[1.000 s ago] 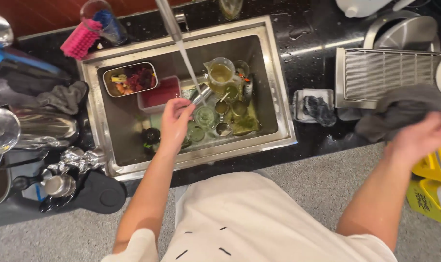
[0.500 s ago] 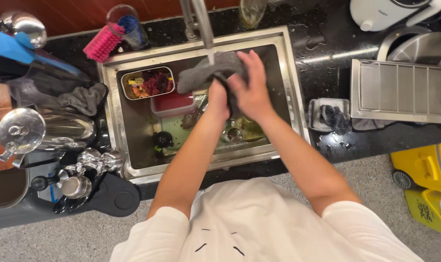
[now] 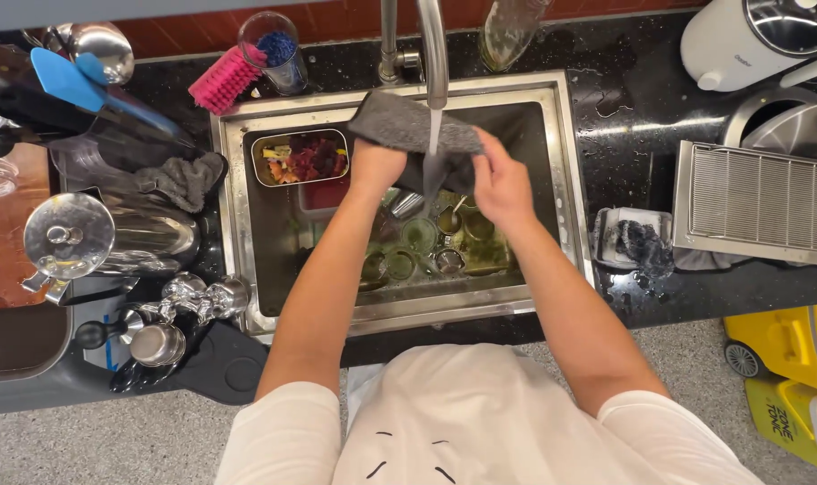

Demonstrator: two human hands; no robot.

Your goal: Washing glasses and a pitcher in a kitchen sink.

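Note:
Both my hands hold a dark grey cloth (image 3: 404, 124) spread under the running tap (image 3: 432, 49) over the steel sink (image 3: 556, 180). My left hand (image 3: 375, 166) grips the cloth's left end. My right hand (image 3: 500, 182) grips its right end. Water streams from the spout onto the cloth's middle. Below the cloth, several glass cups and jars (image 3: 419, 237) sit in greenish water on the sink floor.
A small metal tray of food scraps (image 3: 300, 157) sits in the sink's left corner. A pink brush (image 3: 222, 81), a steel kettle (image 3: 85, 235) and a grey rag (image 3: 185, 180) lie left. A metal rack (image 3: 754, 202) and a dark scrubber (image 3: 642, 242) lie right.
My right hand fetched the grey cloth from the right counter and brought it over the sink. Both hands have now spread it out under the running water.

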